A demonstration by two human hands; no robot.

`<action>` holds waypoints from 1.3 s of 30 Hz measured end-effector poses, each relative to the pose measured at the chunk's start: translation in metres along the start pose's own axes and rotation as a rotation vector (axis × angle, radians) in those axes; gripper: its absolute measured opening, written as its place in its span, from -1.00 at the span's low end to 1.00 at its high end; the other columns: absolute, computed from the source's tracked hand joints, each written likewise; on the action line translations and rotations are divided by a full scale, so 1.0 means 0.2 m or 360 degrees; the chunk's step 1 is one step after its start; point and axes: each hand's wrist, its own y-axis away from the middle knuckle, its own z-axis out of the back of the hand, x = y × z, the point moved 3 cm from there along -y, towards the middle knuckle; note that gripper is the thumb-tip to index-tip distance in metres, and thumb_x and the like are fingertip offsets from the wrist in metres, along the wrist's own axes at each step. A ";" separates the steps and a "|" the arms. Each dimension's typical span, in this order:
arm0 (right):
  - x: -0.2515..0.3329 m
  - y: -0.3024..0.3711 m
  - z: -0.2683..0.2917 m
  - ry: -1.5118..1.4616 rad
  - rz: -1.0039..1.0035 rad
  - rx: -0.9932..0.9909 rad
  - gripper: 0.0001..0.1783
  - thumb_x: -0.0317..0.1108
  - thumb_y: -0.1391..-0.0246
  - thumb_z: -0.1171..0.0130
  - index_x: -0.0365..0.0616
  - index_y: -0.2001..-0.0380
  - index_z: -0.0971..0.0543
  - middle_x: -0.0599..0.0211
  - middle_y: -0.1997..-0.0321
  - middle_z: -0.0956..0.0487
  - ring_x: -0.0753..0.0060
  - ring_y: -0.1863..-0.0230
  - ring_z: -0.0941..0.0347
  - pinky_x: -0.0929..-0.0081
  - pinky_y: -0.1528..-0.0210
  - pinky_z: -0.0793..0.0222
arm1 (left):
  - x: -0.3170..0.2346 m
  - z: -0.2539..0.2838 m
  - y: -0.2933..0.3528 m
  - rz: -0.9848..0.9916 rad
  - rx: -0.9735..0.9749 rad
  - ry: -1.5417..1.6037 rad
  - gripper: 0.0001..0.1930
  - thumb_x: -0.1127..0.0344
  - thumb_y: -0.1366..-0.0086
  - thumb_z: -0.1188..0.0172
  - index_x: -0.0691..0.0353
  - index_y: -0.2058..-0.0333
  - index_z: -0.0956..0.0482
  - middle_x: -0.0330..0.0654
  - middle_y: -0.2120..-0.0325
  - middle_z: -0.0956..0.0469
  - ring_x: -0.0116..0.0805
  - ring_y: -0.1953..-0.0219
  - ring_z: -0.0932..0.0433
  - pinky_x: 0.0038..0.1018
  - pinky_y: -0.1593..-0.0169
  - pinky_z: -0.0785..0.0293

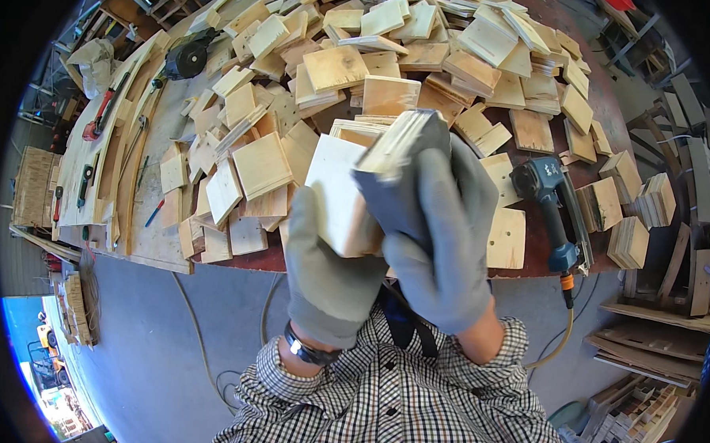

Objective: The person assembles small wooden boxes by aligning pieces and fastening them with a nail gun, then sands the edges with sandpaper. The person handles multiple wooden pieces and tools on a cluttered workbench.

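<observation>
Plywood piece (330, 190): held in the air above the middle of the surface's near edge (254, 260), its pale broad face turned up and toward the wearer.
Left glove (333, 272): it grips the piece from below and left; the thumb presses along the lower left edge, while the other fingers are hidden, so I cannot tell how they are set.
Dark-wrapped block (392, 198): in the right glove, slanting over the piece's right side, with layered plywood bare at its upper end; the wrap looks like abrasive sheet, though blur leaves that uncertain.
Right glove (447, 229): fingers close together, curled around the block's right side, with the thumb lower on its near side.
Working well: if the wrap is abrasive, lay it flat to the edge being rubbed, with light, even strokes; a tilted block would probably round the corner.
Steadying: a firm left grip, thumb back from the rubbed edge, should guard both glove and piece.
Piece to fingers: right of the left thumb, left of the right fingers, the block lying between; whether block and piece touch is unclear.
Heap (334, 68): similar pieces spread toward the surface's far edge.
Air tool (557, 218): near the surface's near right corner, clear of both gloves.
</observation>
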 end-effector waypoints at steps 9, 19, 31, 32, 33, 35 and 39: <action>-0.14 -0.07 0.06 -0.0408 -0.0095 0.0293 -0.24 -0.30 -0.27 -0.13 -0.40 -0.47 -0.28 -0.28 -0.48 -0.31 -0.26 -0.44 -0.29 -0.02 -0.51 -0.12 | -0.03 0.27 -0.03 0.0385 0.0233 0.0225 -0.43 0.05 -0.52 -0.22 0.23 -0.35 -0.38 -0.10 -0.24 -0.54 -0.16 -0.20 -0.58 -0.16 -0.31 -0.51; 0.02 0.02 0.05 -0.0141 0.0028 0.0240 -0.23 -0.29 -0.30 -0.06 -0.44 -0.50 -0.23 -0.20 -0.43 -0.35 0.03 -0.41 -0.33 0.19 -0.42 -0.27 | -0.05 0.27 -0.03 -0.0087 0.0128 -0.0414 -0.31 0.39 -0.42 -0.27 0.30 -0.46 -0.23 0.02 -0.41 -0.34 -0.21 -0.35 -0.46 -0.37 -0.38 -0.43; 0.05 -0.08 -0.05 -0.0529 -0.0477 0.0304 -0.29 -0.30 -0.39 -0.09 -0.44 -0.49 -0.24 -0.21 -0.42 -0.38 -0.09 -0.34 -0.34 0.08 -0.42 -0.23 | -0.07 0.18 0.02 -0.0148 -0.0162 -0.0017 -0.42 0.26 -0.44 -0.24 0.27 -0.36 -0.34 -0.13 -0.13 -0.53 -0.36 -0.14 -0.57 -0.40 -0.20 -0.56; 0.03 -0.13 -0.06 -0.0588 -0.0592 0.0304 -0.30 -0.28 -0.39 -0.12 -0.43 -0.47 -0.27 -0.25 -0.40 -0.39 -0.14 -0.31 -0.34 0.05 -0.39 -0.25 | -0.01 0.21 0.04 -0.0110 -0.0161 0.0023 -0.41 0.25 -0.44 -0.26 0.26 -0.36 -0.33 -0.12 -0.13 -0.53 -0.34 -0.15 -0.57 -0.37 -0.20 -0.56; 0.03 -0.16 -0.08 -0.0662 -0.0641 0.0314 -0.31 -0.26 -0.39 -0.15 -0.43 -0.46 -0.30 -0.30 -0.39 -0.39 -0.18 -0.28 -0.35 0.02 -0.37 -0.27 | 0.00 0.22 0.05 -0.0194 -0.0232 -0.0040 -0.41 0.22 -0.45 -0.24 0.27 -0.36 -0.33 -0.08 -0.16 -0.52 -0.31 -0.17 -0.57 -0.36 -0.21 -0.56; 0.07 -0.12 -0.09 -0.0428 -0.0348 0.0366 -0.24 -0.17 -0.41 -0.13 -0.42 -0.48 -0.25 -0.36 -0.41 -0.35 -0.28 -0.30 -0.33 -0.09 -0.38 -0.24 | -0.02 0.34 0.04 -0.0380 -0.0226 -0.0096 -0.42 0.20 -0.48 -0.18 0.28 -0.38 -0.31 -0.01 -0.23 -0.47 -0.25 -0.18 -0.56 -0.33 -0.21 -0.57; 0.10 0.05 -0.11 -0.0434 -0.0317 0.0214 -0.21 -0.20 -0.40 -0.13 -0.42 -0.52 -0.19 -0.37 -0.44 -0.32 -0.33 -0.33 -0.31 -0.11 -0.42 -0.21 | -0.12 0.28 0.01 -0.0547 -0.0167 -0.0610 -0.39 0.15 -0.50 -0.12 0.25 -0.42 -0.28 0.01 -0.31 -0.41 -0.18 -0.29 -0.49 -0.25 -0.33 -0.49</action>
